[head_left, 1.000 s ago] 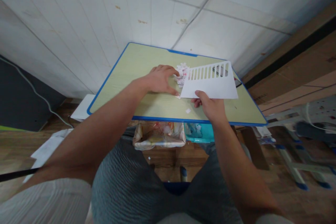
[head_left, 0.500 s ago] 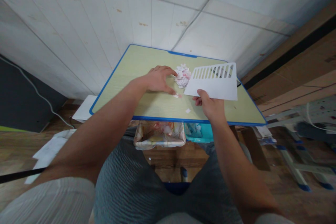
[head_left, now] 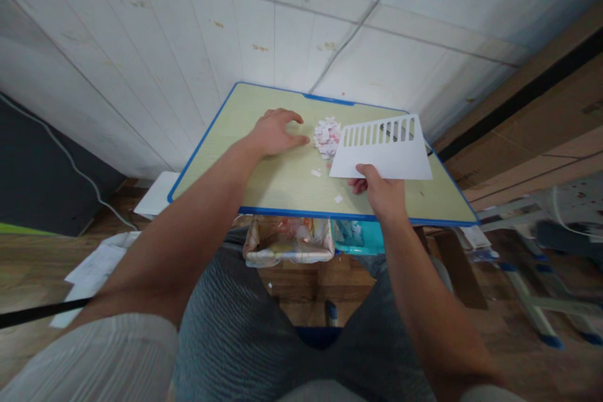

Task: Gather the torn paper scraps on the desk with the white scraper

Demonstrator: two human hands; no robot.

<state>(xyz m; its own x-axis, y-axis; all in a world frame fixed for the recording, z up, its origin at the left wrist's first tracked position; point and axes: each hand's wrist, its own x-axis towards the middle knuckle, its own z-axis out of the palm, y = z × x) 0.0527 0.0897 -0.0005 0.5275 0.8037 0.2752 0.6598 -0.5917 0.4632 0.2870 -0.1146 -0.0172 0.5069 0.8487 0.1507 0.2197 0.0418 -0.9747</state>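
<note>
Head view: your right hand (head_left: 385, 196) is gripping the white card (head_left: 381, 163) by its near edge, thumb on top, over the table (head_left: 217, 132). Its long axis is running left to right, its 1 row of slots facing the wall (head_left: 254, 19). Its left end is overlapping the pile of paper scraps (head_left: 325, 137) in your view. Your left hand (head_left: 277, 133) is curving open just left of that pile. Loose scraps (head_left: 316, 173) are lying nearer you; the lined bin (head_left: 282, 256) and teal bin (head_left: 372, 237) are sitting below the near edge.

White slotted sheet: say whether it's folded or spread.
Spread: the white sheet extends flat from the right hand, its slots in one row along the far side, with no fold visible.
</note>
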